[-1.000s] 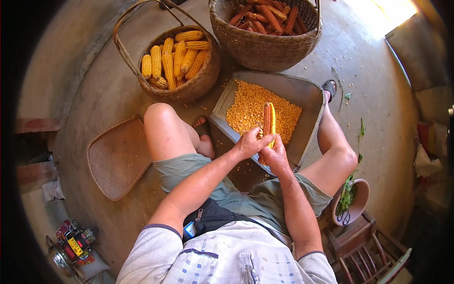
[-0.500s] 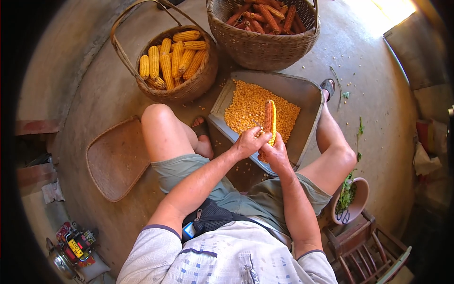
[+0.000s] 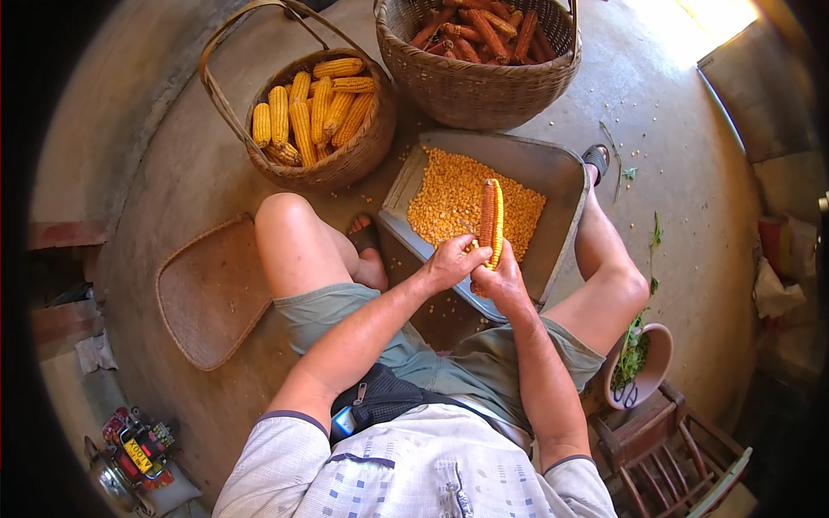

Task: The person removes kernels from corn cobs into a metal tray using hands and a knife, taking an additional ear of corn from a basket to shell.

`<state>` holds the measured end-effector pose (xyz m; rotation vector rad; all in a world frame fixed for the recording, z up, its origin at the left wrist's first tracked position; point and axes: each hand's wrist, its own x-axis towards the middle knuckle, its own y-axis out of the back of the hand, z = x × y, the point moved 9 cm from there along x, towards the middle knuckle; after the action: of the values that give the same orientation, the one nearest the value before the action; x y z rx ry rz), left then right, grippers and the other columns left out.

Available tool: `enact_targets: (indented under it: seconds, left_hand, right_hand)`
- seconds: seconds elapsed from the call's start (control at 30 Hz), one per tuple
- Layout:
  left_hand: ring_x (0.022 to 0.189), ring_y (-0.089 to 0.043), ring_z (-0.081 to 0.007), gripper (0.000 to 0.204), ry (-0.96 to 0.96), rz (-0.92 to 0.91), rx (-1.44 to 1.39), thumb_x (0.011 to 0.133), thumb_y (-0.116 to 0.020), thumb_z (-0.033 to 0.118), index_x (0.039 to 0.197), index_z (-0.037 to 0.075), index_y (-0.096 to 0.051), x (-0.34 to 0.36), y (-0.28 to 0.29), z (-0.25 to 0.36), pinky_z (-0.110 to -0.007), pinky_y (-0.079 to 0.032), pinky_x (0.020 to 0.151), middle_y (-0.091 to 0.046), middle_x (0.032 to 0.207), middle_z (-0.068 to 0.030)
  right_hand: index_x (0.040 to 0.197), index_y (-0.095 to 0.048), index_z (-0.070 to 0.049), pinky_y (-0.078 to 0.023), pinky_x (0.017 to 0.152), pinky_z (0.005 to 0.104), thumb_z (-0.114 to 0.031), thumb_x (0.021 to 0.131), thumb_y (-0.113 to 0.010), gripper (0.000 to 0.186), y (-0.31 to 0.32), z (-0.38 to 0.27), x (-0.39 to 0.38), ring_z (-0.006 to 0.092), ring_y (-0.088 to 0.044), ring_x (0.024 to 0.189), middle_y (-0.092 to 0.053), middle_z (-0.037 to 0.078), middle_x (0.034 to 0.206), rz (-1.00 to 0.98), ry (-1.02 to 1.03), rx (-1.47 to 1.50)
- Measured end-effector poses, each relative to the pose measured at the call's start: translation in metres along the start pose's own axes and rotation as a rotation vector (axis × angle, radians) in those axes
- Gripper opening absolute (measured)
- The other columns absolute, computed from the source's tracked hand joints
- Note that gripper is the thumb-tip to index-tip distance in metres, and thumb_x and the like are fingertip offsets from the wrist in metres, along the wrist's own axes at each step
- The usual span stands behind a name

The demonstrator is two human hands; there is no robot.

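An ear of corn (image 3: 493, 211), partly stripped to a reddish-brown cob with yellow kernel rows along its right side, stands tilted upward between my hands. My right hand (image 3: 504, 282) wraps round its lower end. Closed fingers of my left hand (image 3: 456, 263) press against the cob's left side, thumb on the kernels. Something thin and greyish shows by the left fingertips, too small to make out. Under the hands lies a grey scoop-shaped tray (image 3: 560, 194), with loose yellow kernels (image 3: 449, 194) heaped in its far part.
A handled basket (image 3: 350, 168) of full yellow ears stands far left; a larger basket (image 3: 479, 95) of reddish bare cobs is beside it. A woven flat tray (image 3: 207, 293) lies left of my knee. At right are a pale bucket (image 3: 661, 363) with greens and a wooden chair (image 3: 643, 440).
My hands stay on the same ear in nearly the same place. The left fingers have shifted slightly against the cob. Baskets and tray stand as before.
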<state>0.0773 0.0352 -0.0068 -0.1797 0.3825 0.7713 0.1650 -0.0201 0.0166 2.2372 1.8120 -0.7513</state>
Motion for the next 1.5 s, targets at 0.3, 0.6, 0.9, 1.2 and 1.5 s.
enact_targets:
  seconds: [0.3,0.6,0.9,1.2,1.5]
  left_hand:
    - [0.065,-0.054,-0.0078,0.031,0.06,0.208,-0.308,0.095,-0.057,0.033,0.101,0.003,-0.065,-0.005,0.027,0.01,-0.025,-0.044,0.055,-0.061,0.08,-0.0004]
    - [0.059,-0.047,-0.0049,0.03,0.105,-0.066,-0.326,0.102,-0.046,0.035,0.102,0.007,-0.059,-0.012,-0.012,0.014,-0.021,-0.036,0.051,-0.055,0.076,0.0027]
    - [0.081,-0.067,-0.0238,0.049,-0.058,0.13,0.102,0.095,-0.061,0.045,0.101,-0.004,-0.061,-0.025,-0.026,0.032,-0.039,-0.052,0.073,-0.069,0.088,-0.0187]
    - [0.084,-0.061,-0.0473,0.037,-0.153,0.359,0.286,0.1,-0.048,0.033,0.093,-0.002,-0.059,-0.024,-0.009,0.032,-0.049,-0.048,0.07,-0.063,0.084,-0.0279]
    - [0.076,-0.063,-0.0239,0.044,-0.059,0.229,0.339,0.098,-0.055,0.042,0.095,-0.001,-0.057,-0.027,-0.026,0.044,-0.039,-0.049,0.07,-0.064,0.084,-0.0204]
  right_hand:
    - [0.144,-0.039,0.002,-0.047,0.09,0.0287,-0.03,0.097,-0.062,0.061,0.005,-0.018,0.003,0.0147,-0.057,0.102,-0.06,0.009,0.112,-0.065,0.154,-0.145]
    - [0.11,-0.057,-0.003,-0.046,0.068,0.025,-0.032,0.1,-0.058,0.03,0.01,-0.011,0.019,0.0077,-0.054,0.081,-0.059,0.002,0.092,0.016,0.078,0.292]
    - [0.112,-0.058,-0.004,-0.048,0.073,0.0282,-0.028,0.1,-0.055,0.027,0.054,0.008,0.027,0.0108,-0.056,0.082,-0.061,0.002,0.092,0.435,0.154,0.28]
    - [0.106,-0.057,-0.004,-0.047,0.069,0.028,-0.028,0.099,-0.054,0.025,0.048,0.018,0.031,0.0105,-0.054,0.077,-0.058,0.002,0.089,0.414,0.13,0.435]
    - [0.099,-0.055,-0.005,-0.046,0.065,0.0285,-0.028,0.099,-0.055,0.023,0.06,0.012,0.027,0.0105,-0.053,0.073,-0.054,0.001,0.085,0.483,0.136,0.477]
